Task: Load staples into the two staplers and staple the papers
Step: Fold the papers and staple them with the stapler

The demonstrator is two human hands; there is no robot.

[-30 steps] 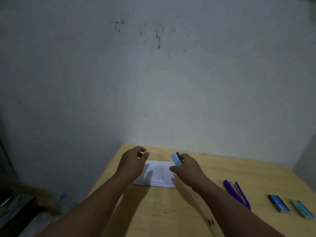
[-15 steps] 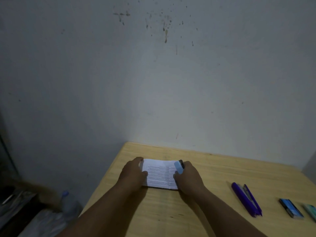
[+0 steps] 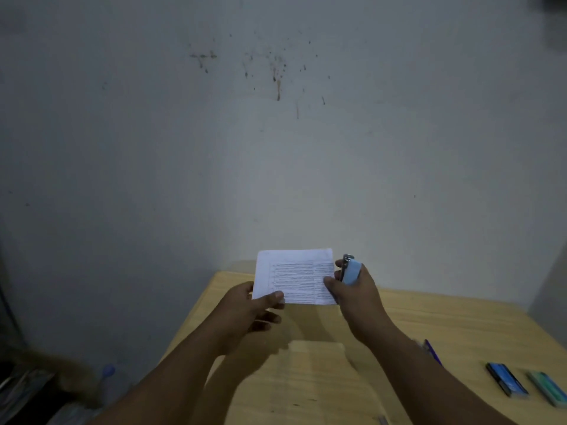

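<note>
Printed white papers (image 3: 294,276) are held up above the wooden table (image 3: 445,326), facing me. My left hand (image 3: 248,308) pinches their lower left corner between thumb and fingers. My right hand (image 3: 352,289) grips a light blue stapler (image 3: 349,269), which points up at the papers' right edge, while its thumb presses the papers' lower right corner. A purple stapler (image 3: 432,352) lies on the table, mostly hidden behind my right forearm.
Two small staple boxes lie at the right of the table: a dark blue one (image 3: 506,383) and a teal one (image 3: 549,388). A stained grey wall rises close behind the table. Dim clutter and a plastic bottle (image 3: 106,374) sit on the floor at the left.
The papers lay flat on the table under both hands half a second ago; now both hands have lifted them upright into the air. The blue stapler stayed in my right hand.
</note>
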